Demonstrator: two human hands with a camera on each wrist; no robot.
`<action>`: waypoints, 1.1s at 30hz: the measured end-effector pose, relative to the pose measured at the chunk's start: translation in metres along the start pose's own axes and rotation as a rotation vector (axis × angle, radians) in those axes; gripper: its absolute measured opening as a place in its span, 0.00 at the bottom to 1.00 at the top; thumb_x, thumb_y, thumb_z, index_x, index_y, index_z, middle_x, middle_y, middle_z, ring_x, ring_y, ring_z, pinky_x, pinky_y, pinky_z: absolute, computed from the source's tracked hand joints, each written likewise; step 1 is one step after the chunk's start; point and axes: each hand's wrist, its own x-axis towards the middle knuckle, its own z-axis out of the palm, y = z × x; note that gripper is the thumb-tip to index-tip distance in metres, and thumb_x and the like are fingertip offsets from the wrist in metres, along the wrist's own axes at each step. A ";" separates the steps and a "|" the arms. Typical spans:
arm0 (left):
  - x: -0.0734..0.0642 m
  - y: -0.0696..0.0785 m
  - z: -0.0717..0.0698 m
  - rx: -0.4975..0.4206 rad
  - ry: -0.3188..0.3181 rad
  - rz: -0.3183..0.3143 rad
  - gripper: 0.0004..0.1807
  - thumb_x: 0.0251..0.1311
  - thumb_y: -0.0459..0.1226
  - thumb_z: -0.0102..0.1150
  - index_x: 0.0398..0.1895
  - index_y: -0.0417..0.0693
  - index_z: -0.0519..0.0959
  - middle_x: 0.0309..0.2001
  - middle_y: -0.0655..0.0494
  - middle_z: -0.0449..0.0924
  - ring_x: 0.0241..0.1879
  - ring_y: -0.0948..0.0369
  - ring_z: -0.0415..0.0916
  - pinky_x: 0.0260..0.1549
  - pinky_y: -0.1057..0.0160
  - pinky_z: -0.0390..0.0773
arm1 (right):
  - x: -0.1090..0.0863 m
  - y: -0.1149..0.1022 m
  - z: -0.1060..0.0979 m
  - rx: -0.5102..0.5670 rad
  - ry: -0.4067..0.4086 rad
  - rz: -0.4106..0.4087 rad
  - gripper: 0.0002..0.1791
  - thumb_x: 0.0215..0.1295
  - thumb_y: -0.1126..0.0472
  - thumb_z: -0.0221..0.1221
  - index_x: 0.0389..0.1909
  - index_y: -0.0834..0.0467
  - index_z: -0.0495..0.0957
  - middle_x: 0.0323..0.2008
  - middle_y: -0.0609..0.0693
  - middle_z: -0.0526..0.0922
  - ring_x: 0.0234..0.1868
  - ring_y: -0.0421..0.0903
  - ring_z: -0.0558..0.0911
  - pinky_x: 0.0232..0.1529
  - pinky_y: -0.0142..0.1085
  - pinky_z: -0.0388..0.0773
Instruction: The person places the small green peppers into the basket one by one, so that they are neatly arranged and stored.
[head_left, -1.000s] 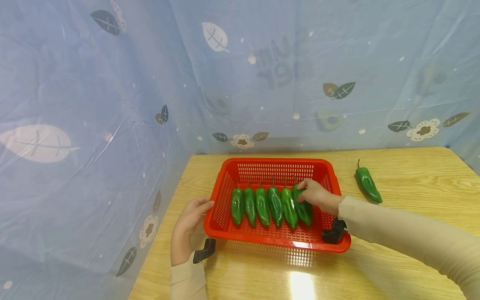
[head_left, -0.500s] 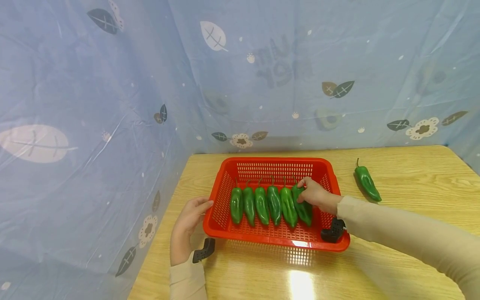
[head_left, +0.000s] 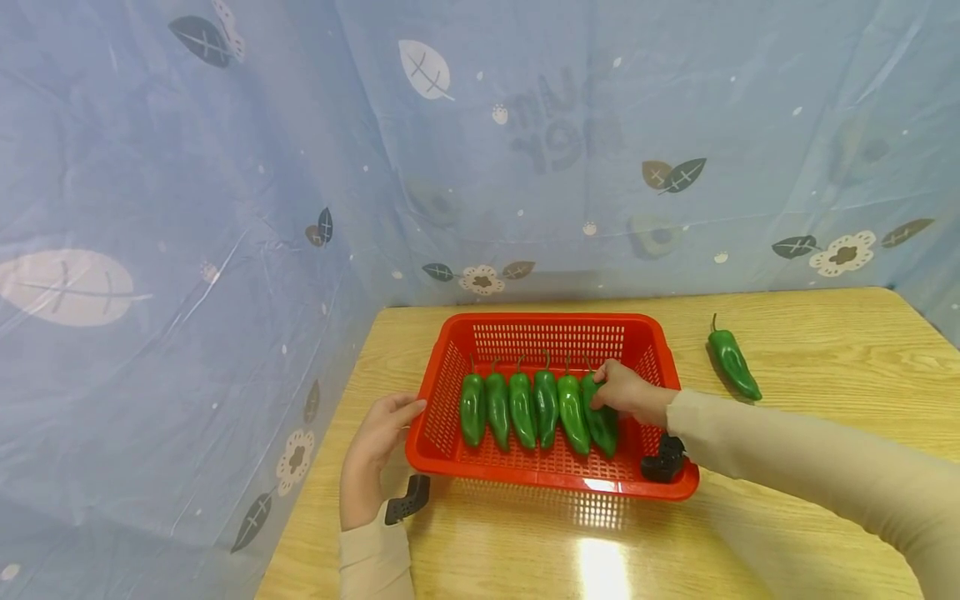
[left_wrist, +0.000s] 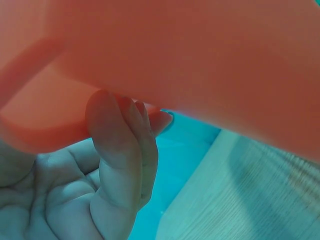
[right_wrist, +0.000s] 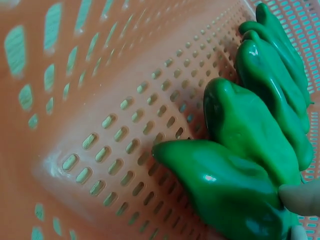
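Note:
A row of several long green peppers [head_left: 522, 408] lies side by side in a red slotted plastic basket [head_left: 551, 481], stems toward the far wall. My right hand [head_left: 632, 393] reaches over the basket's right side and grips the rightmost pepper [head_left: 601, 429] near its stem end. In the right wrist view that pepper [right_wrist: 220, 185] leans against its neighbour, and only a thumb and a bit of finger show. At the basket's left side my left hand [head_left: 381, 435] holds the rim, thumb on top. The left wrist view has its fingers [left_wrist: 120, 155] curled up against the rim's underside.
One more green pepper [head_left: 733, 365] lies on the wooden table [head_left: 825, 358] to the right of the basket. A blue patterned sheet [head_left: 555, 150] hangs behind the table and along its left side. Black camera mounts sit at both wrists.
My right hand has shifted the rightmost pepper a little to the left, closer against its neighbours, which have also straightened slightly. The left hand stays on the rim.

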 end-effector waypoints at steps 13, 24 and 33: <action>-0.003 0.001 0.001 0.019 0.008 -0.013 0.19 0.67 0.33 0.50 0.52 0.23 0.71 0.40 0.45 0.81 0.35 0.61 0.80 0.38 0.63 0.82 | 0.002 0.000 -0.001 -0.090 0.034 -0.023 0.17 0.53 0.71 0.60 0.42 0.68 0.64 0.43 0.60 0.68 0.42 0.52 0.69 0.37 0.38 0.72; -0.004 0.000 0.001 0.017 -0.013 0.002 0.19 0.67 0.33 0.49 0.52 0.22 0.71 0.40 0.41 0.81 0.36 0.59 0.81 0.38 0.61 0.82 | 0.002 -0.001 -0.005 -0.093 0.061 -0.016 0.21 0.56 0.69 0.59 0.49 0.71 0.65 0.56 0.68 0.68 0.51 0.58 0.71 0.47 0.45 0.74; -0.004 0.003 0.002 0.021 0.005 0.006 0.19 0.67 0.33 0.49 0.52 0.22 0.71 0.41 0.41 0.81 0.36 0.59 0.80 0.38 0.61 0.82 | 0.003 -0.004 -0.006 -0.006 0.021 0.001 0.23 0.57 0.70 0.58 0.52 0.72 0.62 0.60 0.70 0.64 0.51 0.56 0.74 0.48 0.47 0.78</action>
